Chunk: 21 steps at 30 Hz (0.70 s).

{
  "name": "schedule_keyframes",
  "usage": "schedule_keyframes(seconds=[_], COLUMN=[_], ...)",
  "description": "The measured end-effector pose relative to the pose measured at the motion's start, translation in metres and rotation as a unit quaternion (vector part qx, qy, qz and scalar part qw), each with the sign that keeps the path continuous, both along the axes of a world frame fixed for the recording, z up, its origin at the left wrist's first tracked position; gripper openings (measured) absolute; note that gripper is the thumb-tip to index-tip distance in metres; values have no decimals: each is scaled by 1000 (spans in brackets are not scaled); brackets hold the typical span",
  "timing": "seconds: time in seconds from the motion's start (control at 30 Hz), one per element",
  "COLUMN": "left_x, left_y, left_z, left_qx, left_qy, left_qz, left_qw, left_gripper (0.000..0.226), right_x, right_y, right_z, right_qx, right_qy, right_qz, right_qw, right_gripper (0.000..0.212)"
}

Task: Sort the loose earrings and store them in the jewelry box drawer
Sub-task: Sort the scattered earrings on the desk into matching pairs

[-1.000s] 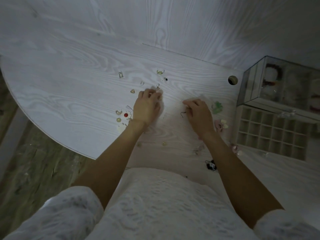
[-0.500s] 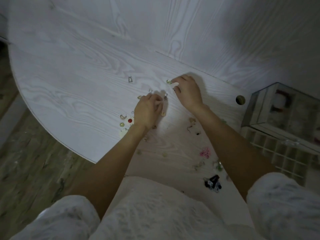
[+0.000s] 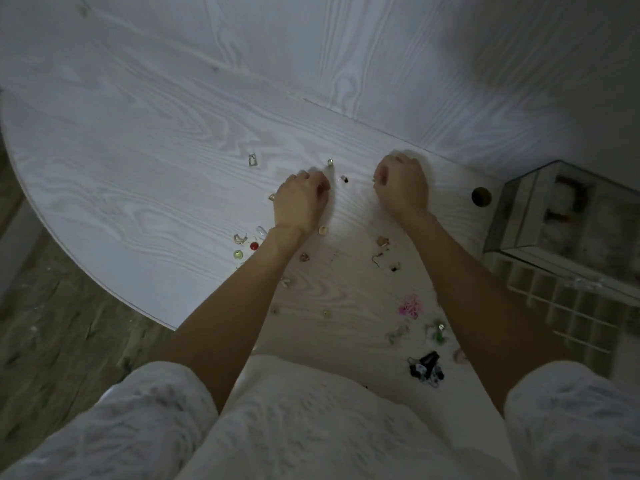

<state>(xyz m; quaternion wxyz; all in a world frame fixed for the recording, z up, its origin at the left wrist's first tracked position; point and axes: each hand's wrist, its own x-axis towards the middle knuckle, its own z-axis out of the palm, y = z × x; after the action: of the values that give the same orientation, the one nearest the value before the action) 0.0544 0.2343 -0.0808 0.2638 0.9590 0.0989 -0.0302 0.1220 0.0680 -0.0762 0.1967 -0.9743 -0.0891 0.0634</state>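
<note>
White woodgrain table (image 3: 138, 168): both hands (image 3: 299, 202) (image 3: 401, 188) curled (contents unclear) among scattered earrings (image 3: 254, 159).

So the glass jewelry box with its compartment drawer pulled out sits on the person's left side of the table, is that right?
Not quite. In the head view the glass jewelry box sits on the person's right side of the table, beyond the right hand. Its compartment drawer is indeed pulled out.

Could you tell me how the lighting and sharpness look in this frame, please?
Head view: dim and bluish overall; wide-angle bending curves the table edge; the jewelry box at right is soft and murky; both hands, left and right, cast faint shadows.
</note>
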Motion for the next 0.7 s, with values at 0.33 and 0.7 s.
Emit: schedule_keyframes(seconds=[0.33,0.7], left_x=[-2,-3], left_y=[-85,-110], left_z=[0,-2], left_qx=[-165,-266], left_qy=[-26,43], left_qz=[-105,-41], left_qw=[980,962], left_gripper=[10,35], right_x=[-57,-63], right_y=[-77,-69], right_z=[-1,-1], right_qx=[-21,59], right_qy=[-6,45], right_qz=[-90,-116], right_qw=[996,990], right_gripper=[12,21])
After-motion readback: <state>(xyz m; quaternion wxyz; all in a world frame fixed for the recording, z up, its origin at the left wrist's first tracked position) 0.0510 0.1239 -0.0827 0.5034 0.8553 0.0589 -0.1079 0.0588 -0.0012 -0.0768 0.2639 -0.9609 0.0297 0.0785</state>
